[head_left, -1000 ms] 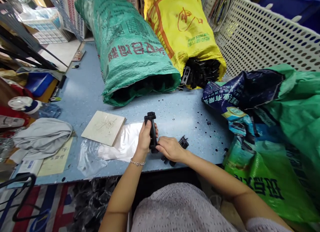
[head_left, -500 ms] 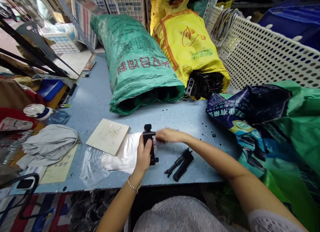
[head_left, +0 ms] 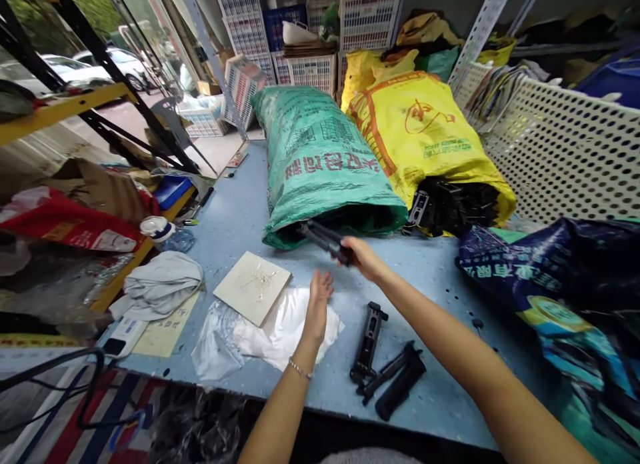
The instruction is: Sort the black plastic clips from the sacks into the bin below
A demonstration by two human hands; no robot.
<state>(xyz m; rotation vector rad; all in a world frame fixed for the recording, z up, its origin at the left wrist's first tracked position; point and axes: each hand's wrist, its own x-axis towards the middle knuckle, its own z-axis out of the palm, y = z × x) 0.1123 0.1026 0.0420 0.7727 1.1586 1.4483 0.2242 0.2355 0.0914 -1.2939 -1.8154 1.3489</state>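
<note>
My right hand (head_left: pixel 361 256) grips one end of a long black part (head_left: pixel 324 240), whose far end is at the open mouth of the green sack (head_left: pixel 325 157). Lower down, my left hand (head_left: pixel 318 304) holds nothing, its fingers apart, above the white plastic bag (head_left: pixel 280 327). A black bracket-like part (head_left: pixel 369 341) lies on the blue table (head_left: pixel 430 277). Beside it on the right are a thin black part (head_left: pixel 387 371) and a thicker black piece (head_left: pixel 400 387). The square pale board (head_left: pixel 253 285) rests left of my left hand.
Behind stands a yellow sack (head_left: pixel 425 131) with black parts in its mouth. A white perforated basket (head_left: pixel 565 144) is at the right, above a dark blue and green bag (head_left: pixel 540 277). Grey cloth (head_left: pixel 163 284) and a bottle (head_left: pixel 167 234) lie left.
The view has shifted. My left hand has let go of the black bracket-like part, now on the table. My right hand has moved up to the green sack and holds a long black part.
</note>
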